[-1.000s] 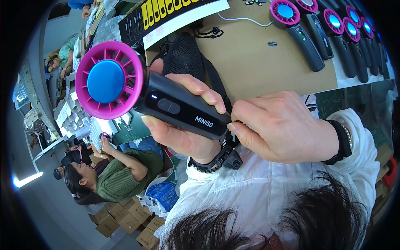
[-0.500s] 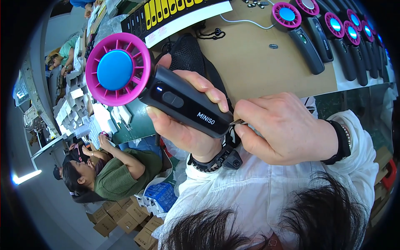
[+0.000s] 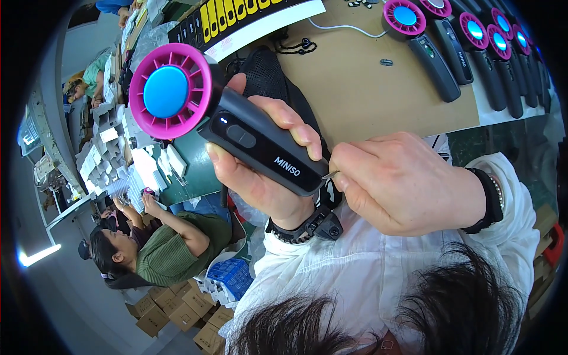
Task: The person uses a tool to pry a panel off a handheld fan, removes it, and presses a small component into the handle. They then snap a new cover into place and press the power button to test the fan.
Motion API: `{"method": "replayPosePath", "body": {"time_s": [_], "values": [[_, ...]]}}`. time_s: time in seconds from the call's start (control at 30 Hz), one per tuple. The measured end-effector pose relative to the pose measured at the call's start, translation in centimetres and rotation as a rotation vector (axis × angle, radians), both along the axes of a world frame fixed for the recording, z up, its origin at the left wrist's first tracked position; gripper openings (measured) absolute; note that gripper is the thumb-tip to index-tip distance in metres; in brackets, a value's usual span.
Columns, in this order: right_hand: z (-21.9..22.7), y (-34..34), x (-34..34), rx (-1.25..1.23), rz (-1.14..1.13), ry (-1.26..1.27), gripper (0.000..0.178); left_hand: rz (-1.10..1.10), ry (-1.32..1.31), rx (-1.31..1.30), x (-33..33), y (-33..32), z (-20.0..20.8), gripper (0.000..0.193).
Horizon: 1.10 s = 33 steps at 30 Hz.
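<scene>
Left of the cardboard (image 3: 361, 89), the left hand (image 3: 260, 192) grips the lit, seemingly assembled fan (image 3: 232, 125), while the right hand (image 3: 402, 183) pinches a thin metal piece (image 3: 331, 175) at the fan's lower end, work there apparently unfinished.

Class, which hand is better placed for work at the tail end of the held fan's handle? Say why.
Probably the right hand: it pinches a small thin piece close to that end, while the left hand is wrapped around the black handle.
</scene>
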State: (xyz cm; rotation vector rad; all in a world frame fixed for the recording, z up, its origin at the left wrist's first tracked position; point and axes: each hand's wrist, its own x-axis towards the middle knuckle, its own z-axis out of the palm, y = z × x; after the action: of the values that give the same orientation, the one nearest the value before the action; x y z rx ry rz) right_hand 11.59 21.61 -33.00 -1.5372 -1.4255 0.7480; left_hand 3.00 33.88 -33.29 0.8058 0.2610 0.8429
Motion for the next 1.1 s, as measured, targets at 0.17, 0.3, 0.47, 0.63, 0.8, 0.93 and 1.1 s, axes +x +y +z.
{"method": "replayPosePath", "body": {"time_s": [0.17,0.3,0.47,0.63,0.8,0.93,1.1], "values": [[-0.1,0.0,0.1,0.006,0.013,0.039,0.006,-0.033,-0.001,-0.043,-0.1,0.1,-0.4,0.064],[-0.3,0.0,0.2,0.013,0.016,0.032,0.006,-0.042,-0.013,-0.036,-0.2,0.1,-0.8,0.063],[-0.5,-0.1,0.5,0.010,0.033,0.058,0.006,-0.047,0.001,-0.038,-0.2,0.0,-0.9,0.062],[-0.7,-0.2,0.8,-0.001,0.059,0.099,0.006,-0.056,0.016,-0.039,-0.1,-0.1,-1.0,0.062],[-0.6,-0.2,1.0,-0.028,0.084,0.118,0.005,-0.051,0.036,-0.058,-0.1,-0.1,-1.0,0.062],[-0.5,-0.2,1.2,-0.081,0.107,0.174,0.005,-0.056,0.051,-0.043,-0.1,-0.1,-1.1,0.062],[-0.6,0.0,1.1,-0.084,0.111,0.229,0.004,-0.026,0.061,-0.025,-0.1,0.0,-0.8,0.063]]}}
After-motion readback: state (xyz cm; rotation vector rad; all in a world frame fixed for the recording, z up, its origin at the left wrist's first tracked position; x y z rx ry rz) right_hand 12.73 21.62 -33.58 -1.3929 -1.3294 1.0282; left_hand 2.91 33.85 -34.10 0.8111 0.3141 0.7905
